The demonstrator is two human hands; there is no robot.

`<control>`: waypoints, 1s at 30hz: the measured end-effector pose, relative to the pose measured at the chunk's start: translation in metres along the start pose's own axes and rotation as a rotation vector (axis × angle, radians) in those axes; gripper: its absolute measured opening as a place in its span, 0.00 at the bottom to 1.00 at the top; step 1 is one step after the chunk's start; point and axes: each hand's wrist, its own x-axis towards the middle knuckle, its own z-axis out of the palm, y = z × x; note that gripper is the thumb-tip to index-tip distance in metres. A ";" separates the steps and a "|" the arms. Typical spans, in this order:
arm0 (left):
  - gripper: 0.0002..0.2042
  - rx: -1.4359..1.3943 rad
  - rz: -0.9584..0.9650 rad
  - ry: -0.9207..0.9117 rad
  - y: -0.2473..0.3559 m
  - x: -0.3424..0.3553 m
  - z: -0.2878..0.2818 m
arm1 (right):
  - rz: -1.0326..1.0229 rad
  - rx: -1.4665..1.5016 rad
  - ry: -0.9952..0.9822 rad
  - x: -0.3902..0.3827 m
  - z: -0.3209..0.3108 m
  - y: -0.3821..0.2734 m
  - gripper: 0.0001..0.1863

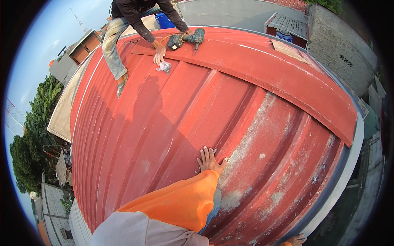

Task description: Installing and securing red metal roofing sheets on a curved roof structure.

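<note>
My left hand, at the end of an orange sleeve, lies palm down with spread fingers on the red ribbed metal roof. It holds nothing and rests beside a rib with grey cement-like stains. At the bottom edge, my right hand is only partly in the picture. Its fingers reach out over the pale roof border, with nothing seen in them. Up the slope, a red ridge cap covers the upper ends of the sheets. A teal and black cordless drill lies on it.
Astride the ridge, a co-worker has one hand at a small clear plastic bag and the other behind the drill. A flat tan piece lies beyond the ridge. The roof drops off at the right, beside a grey wall.
</note>
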 end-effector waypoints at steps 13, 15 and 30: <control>0.46 -0.011 -0.014 0.003 0.002 0.002 -0.001 | 0.160 0.104 0.011 -0.006 -0.077 -0.040 0.22; 0.46 -0.012 -0.017 0.002 0.003 0.001 0.000 | 0.088 0.074 0.049 -0.004 -0.057 -0.027 0.22; 0.47 0.006 -0.021 -0.035 -0.001 0.002 -0.001 | -0.030 0.009 0.353 -0.005 -0.028 -0.020 0.21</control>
